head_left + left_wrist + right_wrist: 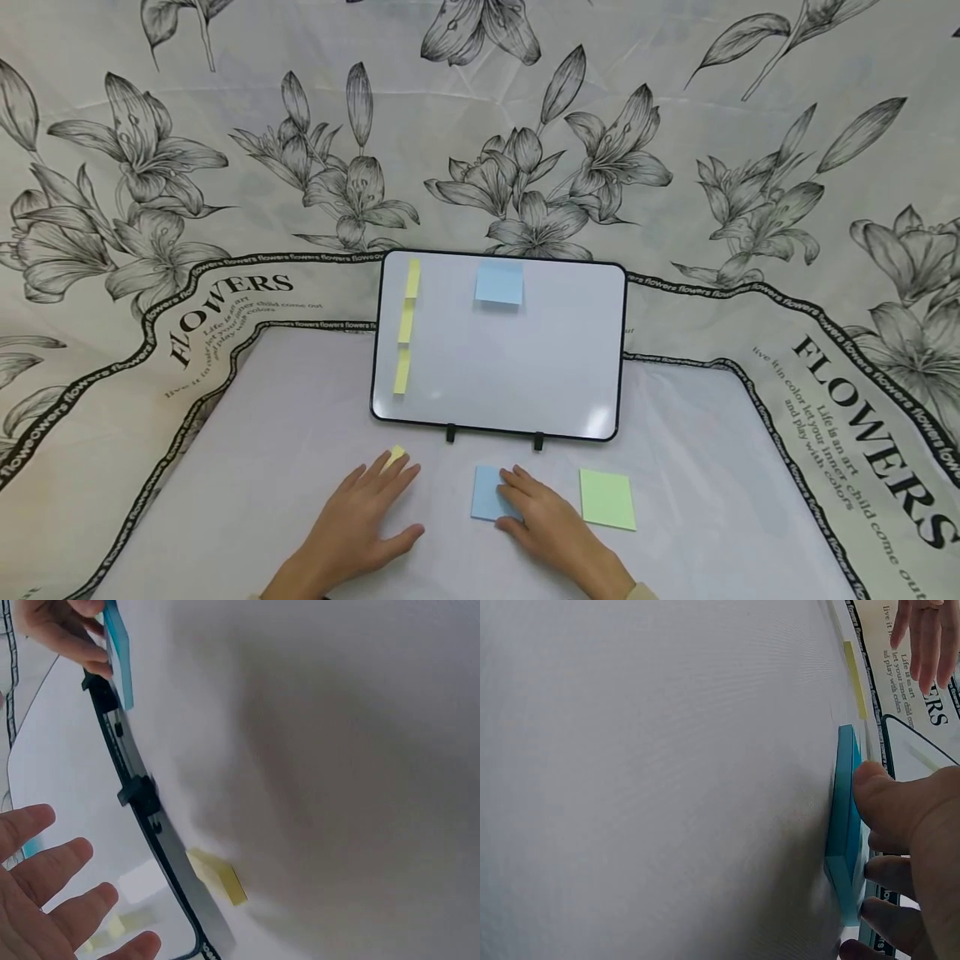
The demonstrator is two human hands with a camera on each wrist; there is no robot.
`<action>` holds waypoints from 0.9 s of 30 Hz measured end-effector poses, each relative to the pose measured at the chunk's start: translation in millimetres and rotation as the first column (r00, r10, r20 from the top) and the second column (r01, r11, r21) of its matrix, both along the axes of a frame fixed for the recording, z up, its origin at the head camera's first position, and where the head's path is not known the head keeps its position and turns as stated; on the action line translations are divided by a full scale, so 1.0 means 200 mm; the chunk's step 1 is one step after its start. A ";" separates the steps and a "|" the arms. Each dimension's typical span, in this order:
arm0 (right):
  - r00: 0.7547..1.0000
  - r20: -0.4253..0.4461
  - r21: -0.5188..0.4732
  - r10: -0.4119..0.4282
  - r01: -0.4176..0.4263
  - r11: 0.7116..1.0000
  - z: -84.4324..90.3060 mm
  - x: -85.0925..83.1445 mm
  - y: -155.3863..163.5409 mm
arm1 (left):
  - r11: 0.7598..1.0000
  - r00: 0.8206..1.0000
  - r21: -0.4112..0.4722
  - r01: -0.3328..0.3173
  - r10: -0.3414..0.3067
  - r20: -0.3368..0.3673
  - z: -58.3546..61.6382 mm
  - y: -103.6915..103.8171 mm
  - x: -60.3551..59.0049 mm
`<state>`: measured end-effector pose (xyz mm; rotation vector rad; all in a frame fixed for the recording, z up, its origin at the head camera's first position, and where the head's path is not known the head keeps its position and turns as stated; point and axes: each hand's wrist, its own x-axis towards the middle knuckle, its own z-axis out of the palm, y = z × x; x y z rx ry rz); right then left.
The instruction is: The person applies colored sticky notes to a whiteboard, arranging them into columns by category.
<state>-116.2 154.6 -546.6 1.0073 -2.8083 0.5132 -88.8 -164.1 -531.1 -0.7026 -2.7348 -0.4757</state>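
Note:
A pad of blue sticky notes [486, 493] lies on the table before the whiteboard. My right hand [546, 515] holds the right side of this pad, its thumb [873, 780] at the near edge and its fingers bent over the far part. Left of it, my left hand [358, 521] hovers with spread fingers and holds nothing. Just beyond those fingertips is a small yellow sticky-note pad [396, 455], partly hidden in the head view but plain to see in the left wrist view.
A whiteboard [555, 358] stands tilted on two black feet. It carries a blue note [499, 285] at the top and three yellow strips [407, 321] down its left side. Right of my right hand lies a green sticky-note pad [607, 500]. Flower-printed cloth [480, 167] hangs behind.

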 end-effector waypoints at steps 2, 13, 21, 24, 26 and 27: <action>1.000 -0.004 -0.006 0.010 -0.010 1.000 0.01 0.00 0.00 | 1.000 1.000 -0.002 0.022 -0.022 -0.006 -0.01 0.02 0.00; 0.992 -0.121 -0.022 0.035 -0.038 0.999 0.02 -0.03 0.01 | 0.992 0.991 -0.040 0.117 -0.114 0.072 -0.01 0.16 -0.01; 0.997 -0.060 -0.026 -0.039 0.038 0.999 0.05 -0.04 0.01 | 0.973 0.957 -0.065 0.221 -0.203 0.208 -0.02 0.21 -0.01; 0.996 -0.025 -0.028 -0.082 0.081 0.996 0.06 -0.05 0.01 | 0.961 0.940 -0.081 0.265 -0.238 0.245 -0.04 0.23 -0.01; 0.995 -0.018 -0.038 -0.098 0.098 0.995 0.07 -0.06 0.01 | 0.954 0.927 -0.090 0.286 -0.252 0.278 -0.05 0.25 -0.01; 0.994 -0.020 -0.044 -0.106 0.106 0.993 0.07 -0.06 0.01 | 0.951 0.921 -0.093 0.294 -0.256 0.293 -0.05 0.25 -0.02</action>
